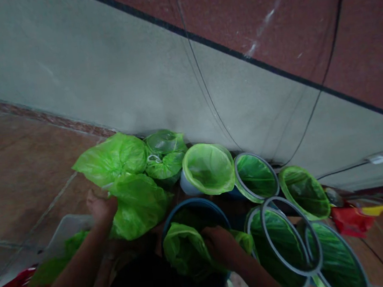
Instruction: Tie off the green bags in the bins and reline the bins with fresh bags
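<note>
Two hands work at the floor's (22,175) edge along the wall (97,71): the left hand (101,207) clutches a loose bag (135,210), the right hand (221,245) bunches a liner (186,252) inside the blue bucket (199,202); the thin film may tear if tugged.

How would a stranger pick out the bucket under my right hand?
Along the foot of the grey wall stands a row of green-lined round buckets. In front of that row, nearest the person, is the blue round plastic bucket under the right hand. Its rim alone is bare, its crumpled green plastic liner loose.
</note>
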### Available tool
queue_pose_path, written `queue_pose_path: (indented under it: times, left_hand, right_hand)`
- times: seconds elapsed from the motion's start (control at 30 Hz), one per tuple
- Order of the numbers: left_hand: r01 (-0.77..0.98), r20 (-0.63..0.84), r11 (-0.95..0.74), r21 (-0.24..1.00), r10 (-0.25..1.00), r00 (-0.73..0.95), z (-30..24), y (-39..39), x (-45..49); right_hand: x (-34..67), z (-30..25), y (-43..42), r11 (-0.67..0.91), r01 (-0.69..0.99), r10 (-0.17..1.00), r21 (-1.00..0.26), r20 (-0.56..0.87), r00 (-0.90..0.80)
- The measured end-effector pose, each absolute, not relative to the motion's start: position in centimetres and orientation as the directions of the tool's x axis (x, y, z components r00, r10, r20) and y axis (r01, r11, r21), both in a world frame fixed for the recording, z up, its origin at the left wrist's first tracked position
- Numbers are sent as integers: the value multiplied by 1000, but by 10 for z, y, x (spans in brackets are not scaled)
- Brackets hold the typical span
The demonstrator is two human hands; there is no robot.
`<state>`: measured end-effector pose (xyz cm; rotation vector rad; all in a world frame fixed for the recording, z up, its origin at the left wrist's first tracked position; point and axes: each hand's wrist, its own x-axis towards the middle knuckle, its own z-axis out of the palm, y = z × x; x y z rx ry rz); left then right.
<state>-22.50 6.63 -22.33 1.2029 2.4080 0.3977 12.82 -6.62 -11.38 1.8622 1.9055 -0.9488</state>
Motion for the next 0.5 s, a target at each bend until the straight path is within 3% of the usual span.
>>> queue_pose_path:
  times: [0.03,0.1,0.17,0.23,0.3,0.4,0.5]
  left_hand:
    - [674,-142,567,474,804,-577,-221,53,-218]
    - [751,23,418,510,867,-498,-221,22,-200]
    - [844,75,161,512,970,-231,-229,-8,-183]
    - [865,-66,-163,475,973,220,-243,-26,-170]
    - [850,-214,-331,409,871,442,-258,-28,-163]
    - [912,-337,-310,269,856,391,-268,1,-168]
    - [990,-332,-57,126,938,96,-259,52,-185]
  right_hand:
    - [128,-113,-66,-67,968,766,-242,-635,-105]
    - [129,-113,-67,-59,964,772,-259,-624,-121]
    - [129,-112,-67,-44,961,779,-274,-612,-139]
    - [128,-112,-67,-31,960,782,-277,-605,-149]
    - [128,-112,-68,-26,960,779,-279,-607,-155]
    - [128,-112,-70,-39,963,771,-267,-621,-141]
    - [131,-110,-71,-34,968,758,-247,-638,-136]
